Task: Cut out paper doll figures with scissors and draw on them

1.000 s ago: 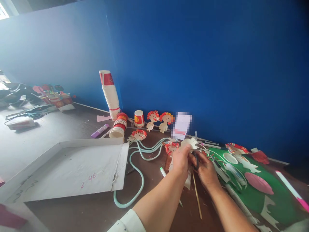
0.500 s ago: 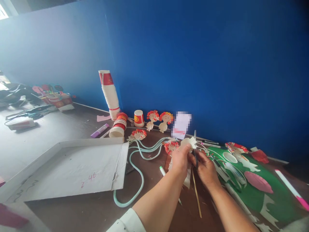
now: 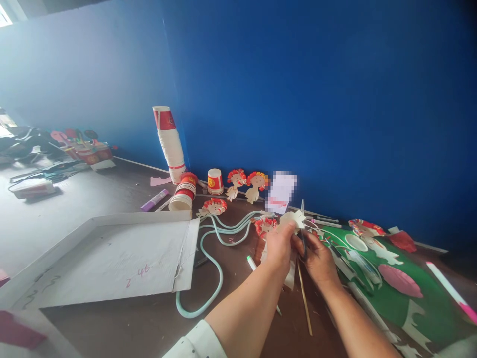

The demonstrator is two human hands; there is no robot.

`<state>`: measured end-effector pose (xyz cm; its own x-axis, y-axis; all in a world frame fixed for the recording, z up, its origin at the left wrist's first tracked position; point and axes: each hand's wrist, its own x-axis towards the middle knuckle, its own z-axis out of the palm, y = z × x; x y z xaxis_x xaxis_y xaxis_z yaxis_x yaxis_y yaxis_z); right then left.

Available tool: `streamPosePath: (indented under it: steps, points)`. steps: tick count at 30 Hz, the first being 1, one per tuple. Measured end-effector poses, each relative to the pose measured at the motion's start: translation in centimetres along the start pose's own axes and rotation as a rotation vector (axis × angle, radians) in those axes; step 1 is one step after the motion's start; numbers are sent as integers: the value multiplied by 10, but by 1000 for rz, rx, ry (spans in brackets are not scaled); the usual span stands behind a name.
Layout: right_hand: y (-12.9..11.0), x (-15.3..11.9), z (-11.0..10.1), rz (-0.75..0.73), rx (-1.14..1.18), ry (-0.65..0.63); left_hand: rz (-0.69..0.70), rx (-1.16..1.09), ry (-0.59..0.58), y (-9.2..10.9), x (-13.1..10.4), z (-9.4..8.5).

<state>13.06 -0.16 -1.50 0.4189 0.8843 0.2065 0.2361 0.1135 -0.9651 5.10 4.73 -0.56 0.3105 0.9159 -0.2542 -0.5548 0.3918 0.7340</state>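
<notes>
Pinched in my left hand (image 3: 278,244) is a cream paper cutout (image 3: 292,219) with a jagged edge. My right hand (image 3: 317,259) is closed around the dark handles of a pair of scissors (image 3: 303,208), whose metal blades point up beside the cutout's right edge. A red-fringed paper figure (image 3: 265,226) lies just left of the cutout. Below the hands are a thin wooden stick (image 3: 304,303) and a marker with a green end (image 3: 251,262), partly hidden by my left forearm.
A shallow white box (image 3: 122,258) sits left of a looped pale cable (image 3: 219,268). Tall stacked paper cups (image 3: 172,149) and two paper figures stand by the blue wall. A green mat (image 3: 395,278) at right carries pens, paper scraps and a pink oval (image 3: 400,281).
The view has shifted very slightly. Both hands keep nearly the same pose around the cutout and scissors.
</notes>
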Motion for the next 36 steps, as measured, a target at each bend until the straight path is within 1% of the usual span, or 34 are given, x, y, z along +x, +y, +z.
streamPosePath:
  steps: [3,10,13,18,21,24,27,29,36]
  points:
    - [-3,0,1,-4,-9,5,54,37,-26,-1,1,0]
    - [1,1,-1,12,11,1,64,29,-52,0,2,-2]
    - [0,1,-2,18,-17,6,44,34,-57,0,3,-3]
    - [-1,1,-2,13,-54,-1,18,30,-19,0,6,-4]
    - [0,2,-3,7,-38,-5,20,14,-49,1,6,-4]
    - [1,2,-4,39,-55,-6,36,-11,-56,2,6,-3]
    - [-2,1,-3,61,-62,-7,48,-16,-13,4,6,-3]
    - [-3,0,-2,74,-46,-2,39,4,-5,5,6,-4]
    - [-6,-2,-1,138,62,59,56,2,-29,10,9,-6]
